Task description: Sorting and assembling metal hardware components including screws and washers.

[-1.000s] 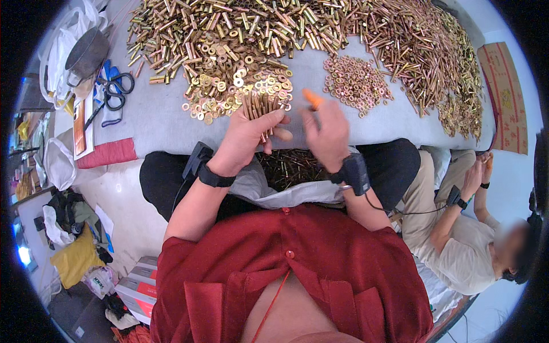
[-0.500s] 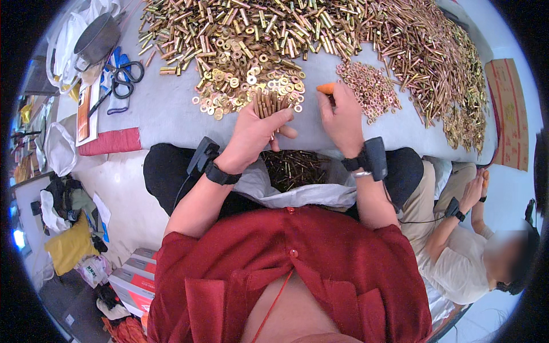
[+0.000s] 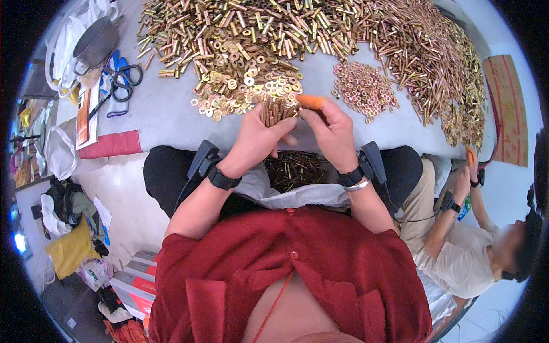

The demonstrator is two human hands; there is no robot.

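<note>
My left hand [image 3: 255, 139] is closed around an upright bundle of brass-coloured metal bolts [image 3: 275, 112], their ends showing above the fingers. My right hand [image 3: 333, 134] wears an orange finger cover [image 3: 310, 102] on its index finger and pinches at the bundle's right side; whatever sits in the pinch is too small to make out. Just beyond the bundle lies a heap of flat golden washers [image 3: 237, 91]. A patch of small ring-like nuts [image 3: 365, 91] spreads to the right. Below my hands, an open white sack [image 3: 257, 188] holds dark metal rods [image 3: 294, 170].
Metal sleeves [image 3: 246, 28] cover the far table, and a big pile of thin rods [image 3: 423, 68] covers the right. Black-handled scissors [image 3: 126, 80] and a dark pot [image 3: 96, 41] lie far left. A co-worker [image 3: 457, 251] sits at right, hands at the table edge.
My right hand has moved left from beside the nuts to the bundle. My left hand stays nearly in place. The co-worker's hands have moved up toward the table edge.
</note>
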